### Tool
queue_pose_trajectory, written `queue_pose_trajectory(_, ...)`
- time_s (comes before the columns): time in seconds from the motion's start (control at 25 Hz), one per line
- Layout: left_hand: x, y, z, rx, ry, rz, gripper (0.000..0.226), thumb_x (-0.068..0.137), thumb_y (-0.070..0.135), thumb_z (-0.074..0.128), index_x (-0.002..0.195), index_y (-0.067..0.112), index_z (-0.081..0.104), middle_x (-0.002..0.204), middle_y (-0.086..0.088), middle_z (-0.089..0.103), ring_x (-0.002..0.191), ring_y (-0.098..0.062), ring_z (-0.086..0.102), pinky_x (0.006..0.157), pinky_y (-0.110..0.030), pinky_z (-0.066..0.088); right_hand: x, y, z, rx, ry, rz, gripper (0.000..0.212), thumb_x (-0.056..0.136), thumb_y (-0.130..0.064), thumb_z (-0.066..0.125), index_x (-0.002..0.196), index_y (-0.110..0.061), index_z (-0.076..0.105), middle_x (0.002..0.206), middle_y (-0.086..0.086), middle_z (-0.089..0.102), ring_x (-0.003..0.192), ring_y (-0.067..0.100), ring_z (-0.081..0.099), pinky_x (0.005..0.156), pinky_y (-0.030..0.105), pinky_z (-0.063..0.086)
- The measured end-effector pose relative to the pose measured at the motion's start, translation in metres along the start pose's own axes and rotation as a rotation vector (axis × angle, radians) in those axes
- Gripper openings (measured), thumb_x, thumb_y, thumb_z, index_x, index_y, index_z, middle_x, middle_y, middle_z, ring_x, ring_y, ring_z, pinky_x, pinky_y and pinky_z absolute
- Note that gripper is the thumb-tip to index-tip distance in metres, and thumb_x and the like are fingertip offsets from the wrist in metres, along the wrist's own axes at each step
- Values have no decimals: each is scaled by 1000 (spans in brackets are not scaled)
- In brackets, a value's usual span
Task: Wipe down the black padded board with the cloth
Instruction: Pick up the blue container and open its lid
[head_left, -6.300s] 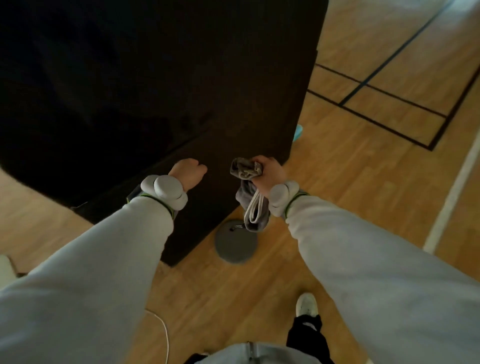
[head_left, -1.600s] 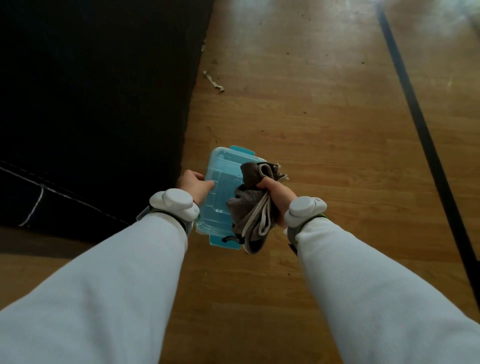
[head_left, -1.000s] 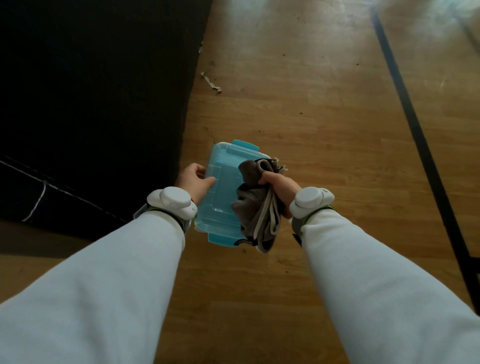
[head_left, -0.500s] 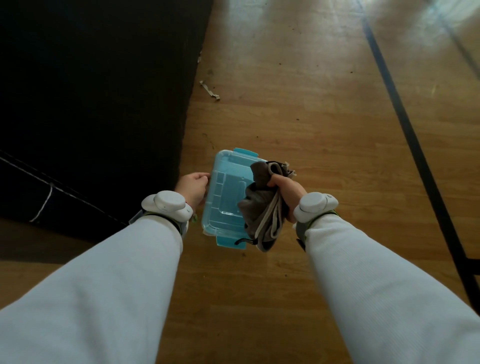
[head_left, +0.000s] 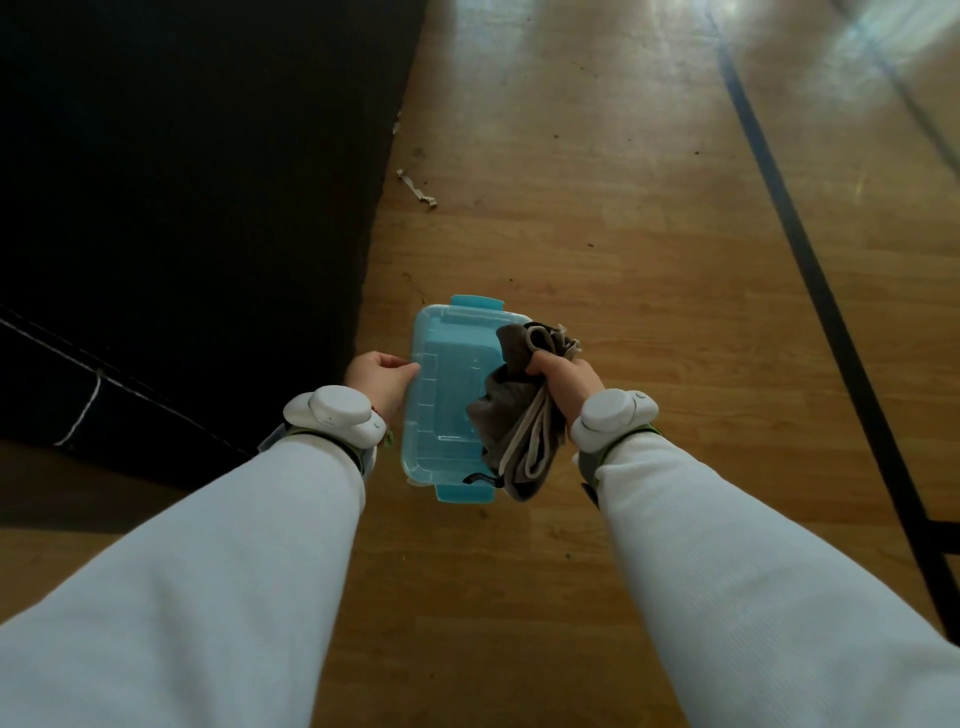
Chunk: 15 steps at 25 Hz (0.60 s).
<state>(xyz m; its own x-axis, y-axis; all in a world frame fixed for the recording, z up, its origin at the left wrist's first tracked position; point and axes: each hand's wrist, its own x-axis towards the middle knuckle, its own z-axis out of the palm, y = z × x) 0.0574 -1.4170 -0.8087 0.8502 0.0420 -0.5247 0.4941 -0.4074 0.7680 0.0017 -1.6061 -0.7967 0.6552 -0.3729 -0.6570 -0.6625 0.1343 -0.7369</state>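
Head | left hand (head_left: 379, 380) holds box (head_left: 445, 387), contents unclear | right hand (head_left: 565, 382) grips cloth (head_left: 511, 418)

Hardwood sports floor (head_left: 571, 249), warm brown, planks laid crosswise. Across it a broad black court line (head_left: 810, 270), slanting from the far top down to the near right edge. Right of that line, a thinner dark line (head_left: 919, 119). Around the line's far end, pale glare (head_left: 675, 47) on the varnish. Left of the line, a small pale scrap (head_left: 415, 188) lying flat among scattered dark specks.
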Motion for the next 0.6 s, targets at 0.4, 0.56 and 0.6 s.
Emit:
queue_pose_trajectory(0.4,-5,4,-3,183,42,176,37,86,11,63,122,7,54,118,-10,60,101,-22,57,86,-33,48,-2,-4,-7,41,0,-89,14,81,-13,58,95,-12,61,85,9,65,83,26,62,82,37,50)
queue_pose_trajectory(0.56,-3,14,-6,259,129,239,27,90,17,57,116,10,56,115,-7,61,97,-21,55,81,-30,43,-2,-4,-14,115,-48,-130,15,81,-7,55,93,-12,63,87,11,66,87,31,64,83,41,52)
queue_pose_trajectory(0.6,-2,17,-6,290,140,252,25,91,19,55,115,11,57,114,-6,61,95,-20,55,79,-30,43,-2,-3,-15,136,-60,-141,16,81,-5,54,93,-12,63,85,11,66,85,30,64,82,40,52)
